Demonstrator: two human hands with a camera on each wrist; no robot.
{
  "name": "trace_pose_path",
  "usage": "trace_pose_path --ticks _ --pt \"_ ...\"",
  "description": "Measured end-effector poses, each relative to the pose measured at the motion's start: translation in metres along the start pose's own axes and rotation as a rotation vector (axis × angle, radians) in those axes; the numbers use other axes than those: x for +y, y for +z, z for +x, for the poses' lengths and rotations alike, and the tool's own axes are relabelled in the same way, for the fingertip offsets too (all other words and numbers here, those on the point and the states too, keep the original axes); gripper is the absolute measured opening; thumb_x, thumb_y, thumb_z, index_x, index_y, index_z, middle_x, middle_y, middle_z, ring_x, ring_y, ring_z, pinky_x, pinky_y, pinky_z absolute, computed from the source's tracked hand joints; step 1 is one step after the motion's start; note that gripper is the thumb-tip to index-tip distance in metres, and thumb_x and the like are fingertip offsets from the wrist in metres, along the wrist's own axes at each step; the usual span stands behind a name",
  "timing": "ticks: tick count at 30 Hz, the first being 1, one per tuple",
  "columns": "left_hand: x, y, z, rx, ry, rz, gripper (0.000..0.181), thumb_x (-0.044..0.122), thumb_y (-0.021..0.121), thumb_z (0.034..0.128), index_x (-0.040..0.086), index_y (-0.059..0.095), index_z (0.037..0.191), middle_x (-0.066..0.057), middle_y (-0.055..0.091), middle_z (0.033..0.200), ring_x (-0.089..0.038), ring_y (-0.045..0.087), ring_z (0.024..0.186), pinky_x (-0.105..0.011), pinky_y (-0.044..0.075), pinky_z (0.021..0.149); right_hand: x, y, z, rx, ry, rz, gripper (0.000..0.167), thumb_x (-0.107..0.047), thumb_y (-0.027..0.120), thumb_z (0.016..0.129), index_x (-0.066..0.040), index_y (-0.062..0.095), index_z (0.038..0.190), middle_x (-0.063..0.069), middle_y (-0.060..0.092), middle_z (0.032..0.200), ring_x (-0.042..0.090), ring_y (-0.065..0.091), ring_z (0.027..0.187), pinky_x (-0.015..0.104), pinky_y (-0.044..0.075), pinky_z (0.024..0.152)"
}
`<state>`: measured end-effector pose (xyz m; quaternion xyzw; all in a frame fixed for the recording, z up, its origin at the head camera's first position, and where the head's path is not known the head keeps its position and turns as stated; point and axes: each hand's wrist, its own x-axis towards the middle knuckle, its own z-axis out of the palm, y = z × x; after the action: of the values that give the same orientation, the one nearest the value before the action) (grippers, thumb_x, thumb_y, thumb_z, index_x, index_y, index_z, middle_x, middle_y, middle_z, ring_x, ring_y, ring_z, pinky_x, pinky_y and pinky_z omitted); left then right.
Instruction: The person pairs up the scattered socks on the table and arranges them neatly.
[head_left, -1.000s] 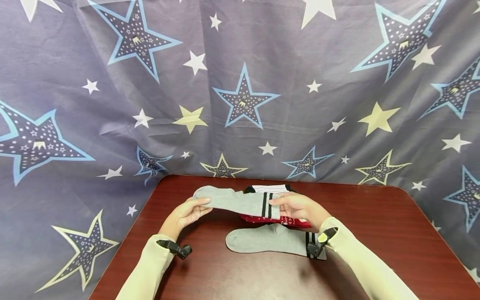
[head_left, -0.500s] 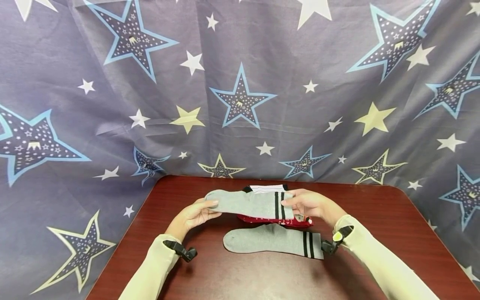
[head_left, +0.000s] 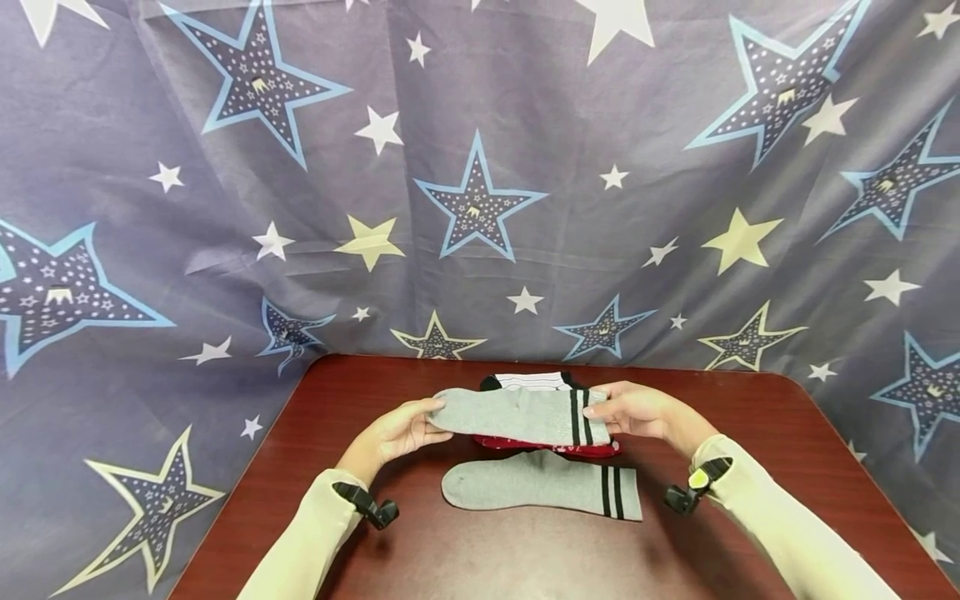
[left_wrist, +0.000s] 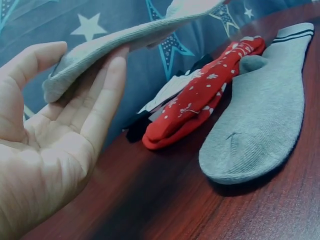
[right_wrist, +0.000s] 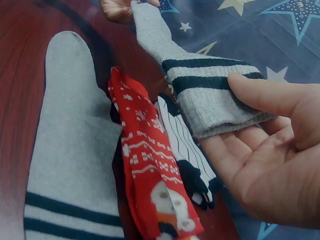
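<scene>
A grey sock (head_left: 510,414) with two black cuff stripes is stretched level above the table between both hands. My left hand (head_left: 405,429) pinches its toe end, thumb above and fingers beneath, as the left wrist view shows. At the striped cuff, my right hand (right_wrist: 270,145) grips with the thumb on top and fingers underneath. Below it, a matching grey sock (head_left: 536,485) lies flat on the table, toe to the left. Red patterned socks (left_wrist: 192,97) lie just behind that one, partly hidden in the head view by the held sock.
White socks with black ends and thin dark lines (right_wrist: 182,135) lie beyond the red ones. The dark red wooden table (head_left: 750,467) ends at a grey star-patterned cloth (head_left: 465,108) hanging behind it. A black camera is strapped to each wrist.
Both hands have moved to the right and slightly nearer, carrying the grey sock with them. The right wrist has drawn away from the lower sock's cuff, and the head view has shifted slightly.
</scene>
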<state>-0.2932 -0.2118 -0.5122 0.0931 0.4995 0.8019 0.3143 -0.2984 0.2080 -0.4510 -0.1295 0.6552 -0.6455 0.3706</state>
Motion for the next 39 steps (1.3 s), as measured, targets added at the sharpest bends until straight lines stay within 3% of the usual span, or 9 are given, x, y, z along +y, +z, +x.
trace_pose_path --ticks 2,5,9,18,31,39 --pt "-0.001 0.001 0.000 -0.007 -0.006 0.018 0.043 0.006 0.027 0.1108 0.017 0.069 0.110 0.002 0.075 0.102 -0.015 0.073 0.098 -0.032 0.060 0.091 0.001 -0.002 -0.004 0.002 0.000 0.006 0.027 -0.002 0.054 0.101 -0.006 0.051 0.128 -0.009 0.072 0.105 0.006 0.067 0.102 0.029 0.055 0.093" --pt "-0.002 0.002 0.000 -0.020 -0.010 0.055 0.044 0.002 0.029 0.1098 0.018 0.070 0.109 0.003 0.075 0.102 -0.014 0.073 0.099 -0.033 0.059 0.094 0.001 -0.005 -0.008 -0.016 -0.007 0.014 0.022 0.001 0.053 0.101 -0.011 0.061 0.118 -0.007 0.074 0.103 0.008 0.069 0.099 0.030 0.057 0.092" --pt "-0.003 0.005 0.000 -0.030 -0.016 0.109 0.041 -0.001 0.034 0.1081 0.018 0.071 0.109 0.004 0.076 0.102 -0.013 0.073 0.098 -0.035 0.057 0.099 0.001 -0.008 -0.015 -0.048 -0.020 0.010 0.028 0.003 0.051 0.101 -0.018 0.070 0.106 -0.007 0.075 0.102 0.007 0.069 0.097 0.030 0.058 0.091" --pt "-0.003 0.013 0.003 -0.065 -0.059 0.202 0.036 -0.006 0.039 0.1047 0.015 0.068 0.109 0.004 0.075 0.100 -0.011 0.073 0.096 -0.035 0.058 0.097 0.005 -0.018 -0.028 -0.103 -0.034 -0.005 0.032 0.004 0.049 0.102 -0.016 0.071 0.110 -0.003 0.075 0.109 0.012 0.071 0.102 0.033 0.058 0.094" --pt "-0.006 0.017 0.004 -0.173 -0.127 0.264 0.032 -0.009 0.045 0.0996 0.012 0.067 0.109 0.003 0.074 0.097 -0.010 0.072 0.093 -0.032 0.061 0.090 0.012 -0.021 -0.042 -0.122 -0.015 -0.008 0.032 0.006 0.050 0.101 -0.017 0.073 0.103 -0.004 0.075 0.103 0.011 0.070 0.098 0.031 0.059 0.091" --pt "-0.007 0.019 0.004 -0.268 -0.133 0.279 0.031 -0.008 0.050 0.0973 0.013 0.070 0.108 0.004 0.074 0.096 -0.008 0.071 0.091 -0.029 0.061 0.089 0.019 -0.022 -0.045 -0.137 -0.002 -0.027 0.032 0.005 0.052 0.100 -0.017 0.075 0.102 -0.004 0.076 0.102 0.011 0.071 0.097 0.031 0.058 0.091"
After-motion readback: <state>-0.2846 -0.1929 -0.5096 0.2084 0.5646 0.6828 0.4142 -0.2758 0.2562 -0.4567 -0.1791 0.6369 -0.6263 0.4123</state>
